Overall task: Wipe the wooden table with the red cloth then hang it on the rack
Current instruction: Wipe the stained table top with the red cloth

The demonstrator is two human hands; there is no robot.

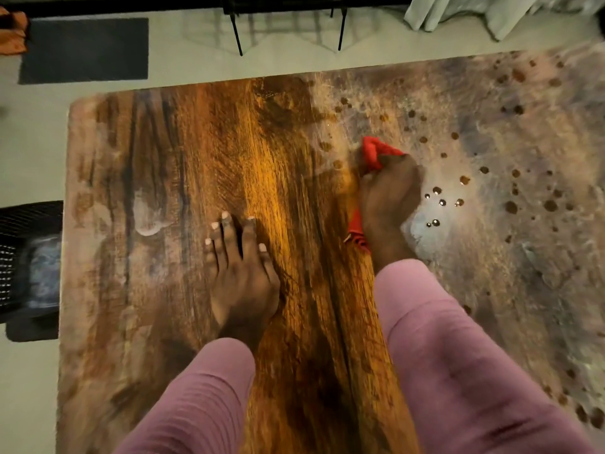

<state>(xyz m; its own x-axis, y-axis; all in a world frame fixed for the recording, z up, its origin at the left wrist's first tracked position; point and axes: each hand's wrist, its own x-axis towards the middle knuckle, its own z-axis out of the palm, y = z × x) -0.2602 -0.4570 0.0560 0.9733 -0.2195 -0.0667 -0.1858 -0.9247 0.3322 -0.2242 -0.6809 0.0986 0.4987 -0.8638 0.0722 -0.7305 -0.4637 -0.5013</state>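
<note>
Red cloth (373,155) lay bunched under the right hand (389,198), just right of the middle of the wooden tabletop (147,165). One corner poked out on the far side of the knuckles and another edge showed at the near left of the wrist. The hand's fingers curled down over the cloth and gripped it against the wood, though the fingertips themselves were hidden beneath the hand. The left hand (242,280) lay flat on the tabletop, to the left and nearer, its fingers (226,231) straight and spread and holding nothing.

Water droplets (442,202) beaded the surface just right of the cloth and scattered on toward the far right, across a dull, spotted stretch. The wood left of the cloth showed bright grain. By that showing, the next stroke would call for travel to the right. The cloth's long axis ran near to far, broadside to that path, and the right hand was the closer one to the spill.

What appeared to be the black rack (236,34) stood on the floor beyond the far edge, well apart from both hands. Only its legs and a low bar showed, the rest cut off by the frame. Pink sleeves (458,355) covered much of the near edge, motion blur smeared the grain, and how much cloth was folded under the palm could not be told.
</note>
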